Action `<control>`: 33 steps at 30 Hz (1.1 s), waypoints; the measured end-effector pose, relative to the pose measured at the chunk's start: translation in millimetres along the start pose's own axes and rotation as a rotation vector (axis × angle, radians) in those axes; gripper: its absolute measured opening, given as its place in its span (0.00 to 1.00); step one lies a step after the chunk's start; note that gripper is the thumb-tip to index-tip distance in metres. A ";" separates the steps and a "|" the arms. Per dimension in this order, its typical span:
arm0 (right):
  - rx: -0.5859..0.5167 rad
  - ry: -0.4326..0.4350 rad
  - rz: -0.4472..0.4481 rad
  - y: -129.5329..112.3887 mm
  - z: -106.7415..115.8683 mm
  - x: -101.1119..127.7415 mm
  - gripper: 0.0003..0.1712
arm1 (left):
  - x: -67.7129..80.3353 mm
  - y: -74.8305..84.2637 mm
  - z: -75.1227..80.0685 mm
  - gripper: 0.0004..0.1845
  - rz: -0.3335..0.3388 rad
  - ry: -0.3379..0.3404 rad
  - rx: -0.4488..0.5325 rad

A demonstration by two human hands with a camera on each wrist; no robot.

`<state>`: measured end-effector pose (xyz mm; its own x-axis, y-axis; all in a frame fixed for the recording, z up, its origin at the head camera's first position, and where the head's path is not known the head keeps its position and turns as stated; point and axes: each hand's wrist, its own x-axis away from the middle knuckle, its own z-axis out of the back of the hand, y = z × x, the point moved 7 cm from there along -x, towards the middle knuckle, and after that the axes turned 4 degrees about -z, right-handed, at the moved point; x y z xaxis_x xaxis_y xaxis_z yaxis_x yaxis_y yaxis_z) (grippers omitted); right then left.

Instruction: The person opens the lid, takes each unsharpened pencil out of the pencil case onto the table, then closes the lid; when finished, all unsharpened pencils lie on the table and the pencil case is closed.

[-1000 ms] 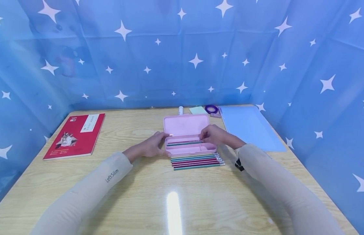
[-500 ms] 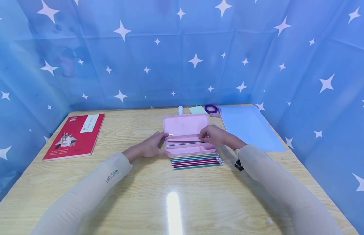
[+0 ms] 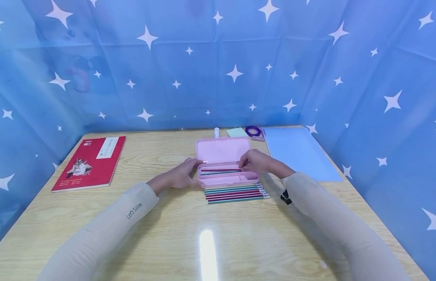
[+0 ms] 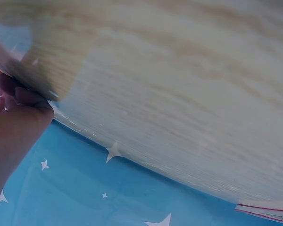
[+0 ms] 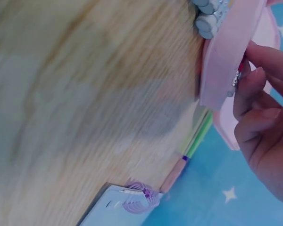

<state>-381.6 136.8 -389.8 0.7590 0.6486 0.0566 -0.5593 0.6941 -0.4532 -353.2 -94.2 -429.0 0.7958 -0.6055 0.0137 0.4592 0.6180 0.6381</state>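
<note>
An open pink pencil case (image 3: 222, 180) lies on the table with its lid folded back. My left hand (image 3: 183, 174) grips its left end, thumb at the front and fingers behind. In the left wrist view, that hand (image 4: 19, 123) is at the left edge, its grip mostly hidden. My right hand (image 3: 258, 160) is over the case's right end and pinches a dark red pencil (image 3: 218, 169) lying along the back compartment. Its metal end (image 5: 236, 77) shows between the fingertips in the right wrist view. A teal pencil lies beside it. Several pencils (image 3: 235, 192) lie in a row before the case.
A red book (image 3: 89, 164) lies at the left. Behind the case are a white glue-like tube (image 3: 216, 132), pale green paper (image 3: 236, 132) and a purple tape ring (image 3: 253, 130). A translucent blue spiral-bound folder (image 3: 300, 152) lies at the right.
The dark red pencil in my right hand rose slightly half a second ago and now sits lower in the case. My left hand keeps its place on the case.
</note>
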 end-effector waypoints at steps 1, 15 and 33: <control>0.004 0.002 -0.005 0.0 0.9 1.2 0.05 | 0.1 0.4 -0.1 0.55 0.000 -0.001 0.001; -0.091 0.047 -0.051 -5.0 13.7 39.7 0.04 | -0.3 -0.1 -0.9 0.56 0.021 0.002 -0.006; -0.243 0.027 0.027 -27.2 -0.2 93.0 0.03 | -0.8 -1.4 -2.0 0.55 -0.005 -0.006 -0.015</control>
<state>-295.7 178.2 -372.4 0.7555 0.6549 0.0189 -0.4856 0.5791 -0.6548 -353.7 -93.5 -431.4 0.7914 -0.6111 0.0151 0.4687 0.6225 0.6268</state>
